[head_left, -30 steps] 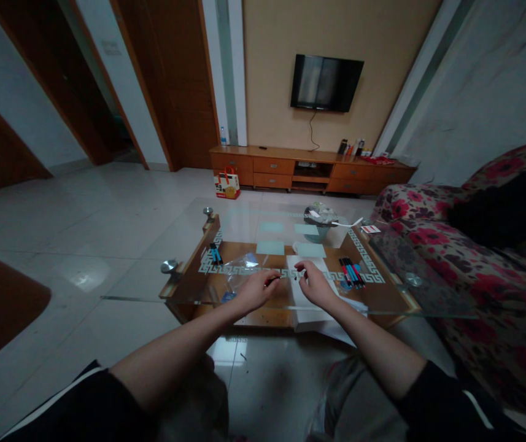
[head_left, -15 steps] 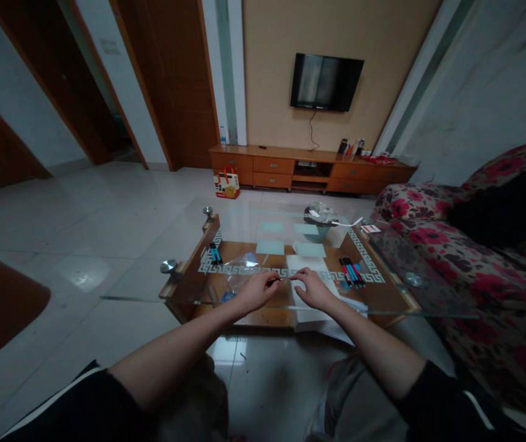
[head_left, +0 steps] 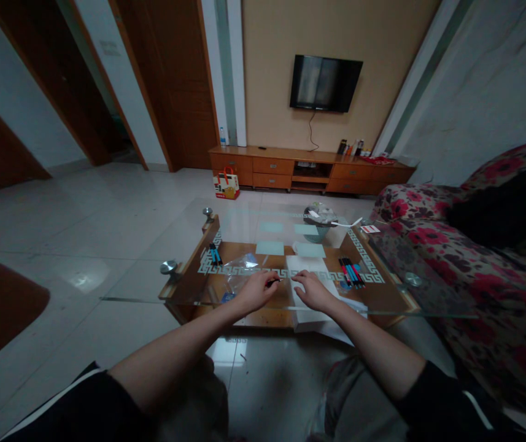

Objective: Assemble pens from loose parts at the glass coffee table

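Over the near part of the glass table (head_left: 143, 270), my left hand (head_left: 258, 291) is closed on a slim dark piece (head_left: 272, 282), pen-like but too small to tell for sure. Its thin tip points towards my right hand (head_left: 312, 291), which is open with thumb and forefinger apart and nothing visible between them. A small gap separates the two hands. Several pens (head_left: 351, 272) with dark, red and blue parts lie side by side to the right. A smaller group of blue and black pens (head_left: 215, 254) lies at the left.
A clear plastic bag (head_left: 237, 271) lies left of my hands. Beneath the glass is a white box (head_left: 306, 316) with papers. Beyond the table stand a waste basket (head_left: 318, 232), a paper bag (head_left: 226, 184) and a low cabinet (head_left: 272, 164). A flowered sofa (head_left: 428, 236) flanks the right side.
My right hand's fingertips have drawn slightly away from the tip of the dark piece, and its forefinger sits a little differently. My left hand stays almost still, with the piece in it.
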The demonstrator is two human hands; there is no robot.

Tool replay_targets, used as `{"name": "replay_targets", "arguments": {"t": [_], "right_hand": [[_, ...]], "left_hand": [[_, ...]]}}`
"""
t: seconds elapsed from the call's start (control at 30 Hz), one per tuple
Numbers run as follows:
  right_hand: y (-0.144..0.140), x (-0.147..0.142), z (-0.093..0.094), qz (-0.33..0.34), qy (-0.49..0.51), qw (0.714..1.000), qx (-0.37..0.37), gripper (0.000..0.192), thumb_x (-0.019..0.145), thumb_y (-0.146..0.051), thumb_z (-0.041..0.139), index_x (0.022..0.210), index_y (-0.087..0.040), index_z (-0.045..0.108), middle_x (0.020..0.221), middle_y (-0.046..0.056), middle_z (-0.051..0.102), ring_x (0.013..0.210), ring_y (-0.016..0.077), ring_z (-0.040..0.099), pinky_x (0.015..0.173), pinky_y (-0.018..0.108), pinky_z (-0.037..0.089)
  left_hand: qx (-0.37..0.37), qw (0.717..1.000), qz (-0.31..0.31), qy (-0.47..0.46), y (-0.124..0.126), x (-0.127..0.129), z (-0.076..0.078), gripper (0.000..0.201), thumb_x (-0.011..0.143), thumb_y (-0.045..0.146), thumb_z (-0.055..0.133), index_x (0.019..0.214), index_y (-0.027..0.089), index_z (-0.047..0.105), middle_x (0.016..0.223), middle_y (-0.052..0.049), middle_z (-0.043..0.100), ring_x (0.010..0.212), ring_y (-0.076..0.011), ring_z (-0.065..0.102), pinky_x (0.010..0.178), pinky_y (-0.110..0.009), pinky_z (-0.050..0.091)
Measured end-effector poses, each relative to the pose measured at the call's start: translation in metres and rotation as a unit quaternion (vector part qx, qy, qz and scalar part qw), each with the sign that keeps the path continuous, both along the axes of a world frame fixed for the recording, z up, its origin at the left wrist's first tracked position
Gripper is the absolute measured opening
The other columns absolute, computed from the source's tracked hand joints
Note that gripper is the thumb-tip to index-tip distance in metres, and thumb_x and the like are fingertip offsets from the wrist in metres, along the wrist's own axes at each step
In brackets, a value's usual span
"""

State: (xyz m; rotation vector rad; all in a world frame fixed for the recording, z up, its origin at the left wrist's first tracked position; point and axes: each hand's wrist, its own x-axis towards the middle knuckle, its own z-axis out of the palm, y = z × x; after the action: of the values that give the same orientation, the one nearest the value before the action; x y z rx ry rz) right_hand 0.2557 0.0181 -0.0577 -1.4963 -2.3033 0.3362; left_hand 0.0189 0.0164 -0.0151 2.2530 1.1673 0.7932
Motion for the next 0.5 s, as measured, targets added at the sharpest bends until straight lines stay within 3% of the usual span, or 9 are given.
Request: {"name": "replay_targets", "arguments": {"t": [0.33, 0.5], "right_hand": [[0.001, -0.002, 0.009, -0.016, 0.059, 0.998, 0.022, 0.031, 0.085, -0.013, 0.06, 0.114, -0.02, 0.068, 0.11, 0.01, 0.063, 0.106, 0.0234, 0.057, 0.097, 0.038, 0.044], [0.0, -0.004, 0.014, -0.016, 0.09, 0.995, 0.026, 0.021, 0.084, -0.014, 0.063, 0.102, -0.021, 0.07, 0.098, 0.006, 0.064, 0.094, 0.0207, 0.06, 0.088, 0.036, 0.047]], "left_hand": [[0.0, 1.0, -0.007, -0.005, 0.001, -0.001, -0.003, 0.02, 0.089, 0.025, 0.052, 0.096, 0.02, 0.07, 0.085, -0.005, 0.068, 0.077, -0.0193, 0.059, 0.07, -0.028, 0.042], [0.003, 1.0, -0.011, -0.006, 0.002, -0.002, -0.005, 0.02, 0.089, 0.026, 0.052, 0.097, 0.021, 0.07, 0.085, -0.005, 0.068, 0.077, -0.0198, 0.06, 0.07, -0.028, 0.042]]}}
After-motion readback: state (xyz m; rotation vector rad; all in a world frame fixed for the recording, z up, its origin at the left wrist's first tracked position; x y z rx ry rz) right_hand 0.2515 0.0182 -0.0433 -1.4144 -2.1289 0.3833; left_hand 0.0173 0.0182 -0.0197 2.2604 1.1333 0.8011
